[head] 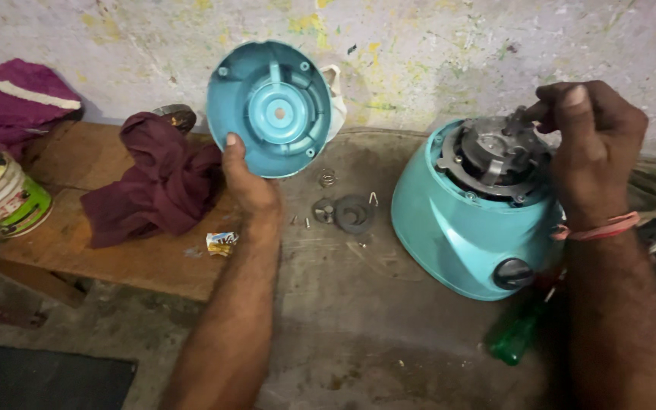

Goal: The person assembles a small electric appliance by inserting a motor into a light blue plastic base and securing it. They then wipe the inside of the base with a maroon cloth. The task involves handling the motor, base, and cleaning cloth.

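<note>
Two bare arms reach in from the near edge, over a grey, dusty floor [358, 334]. Between them, near the right arm, lies a green screwdriver handle [516, 334]. On the left side, the left hand [248, 178] is lifted up and its fingers and thumb are closed around the low edge of a round blue cover [271, 106], with the ribbed inside of the cover turned to the camera. On the right side, the right hand [590, 148] has its fingers bent and pinched on a grey metal part [499, 148] at the open top of a blue mixer body [468, 224]. A red band sits on that wrist. The mixer body stands on the floor and has a black knob [513, 272] on its near side. Between the two hands, small metal bits lie on the floor: a dark round washer [352, 213], a little spring [327, 178] and some screws. Farther left, a wooden board [123, 254] holds a dark red cloth [157, 182], a small wrapper [222, 242] and a paint tub [1, 193]. A stained wall [449, 53] stands at the far side.
</note>
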